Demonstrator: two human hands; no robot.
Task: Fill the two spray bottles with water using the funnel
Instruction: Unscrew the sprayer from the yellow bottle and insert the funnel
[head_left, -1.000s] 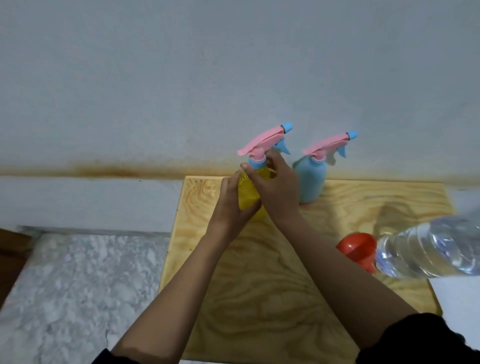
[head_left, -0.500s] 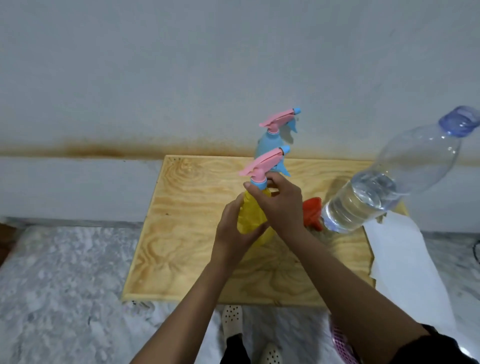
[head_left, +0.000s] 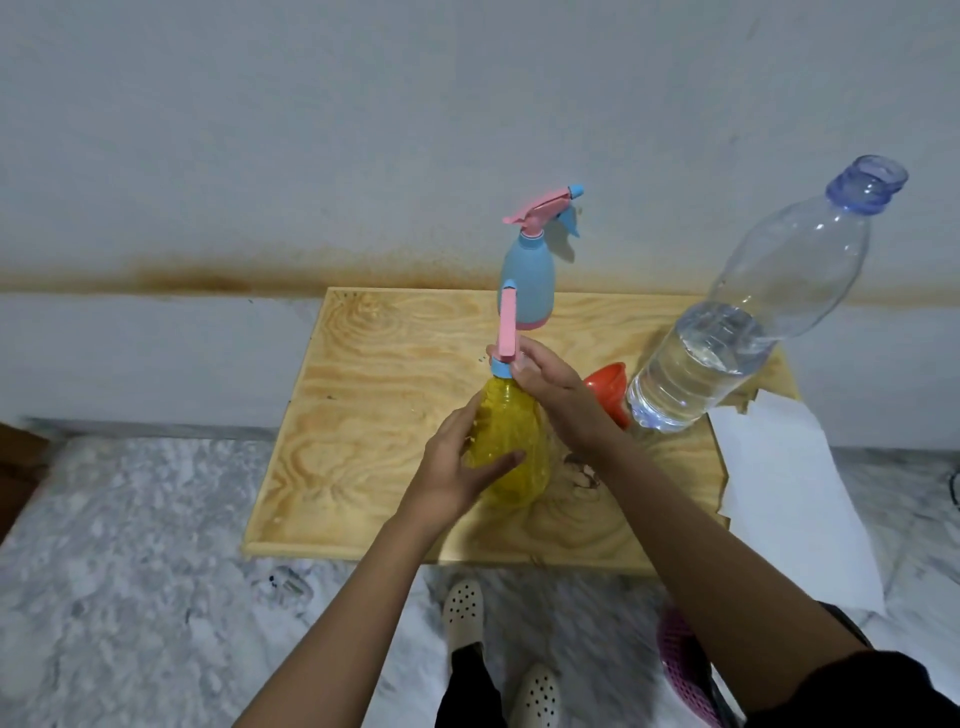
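A yellow spray bottle (head_left: 511, 447) stands near the middle of the wooden board (head_left: 374, 395). My left hand (head_left: 457, 467) wraps around its body. My right hand (head_left: 550, 384) grips the blue collar under its pink spray head (head_left: 506, 325), which points away from me. A blue spray bottle (head_left: 527, 278) with a pink head stands at the board's far edge by the wall. A red funnel (head_left: 608, 387) lies on the board to the right, partly hidden behind my right hand. Beside the funnel stands a large clear water bottle (head_left: 727, 332), uncapped and about half full.
A white sheet of paper (head_left: 784, 493) lies off the board's right edge. The board sits on a grey marble surface (head_left: 130, 545) against a stained wall. My feet in white shoes (head_left: 465, 613) and a pink mesh item (head_left: 680, 654) are below.
The yellow bottle's spray head has turned from pointing right to pointing away from me. The bottle sits a bit nearer on the board, and the camera tilted further down.
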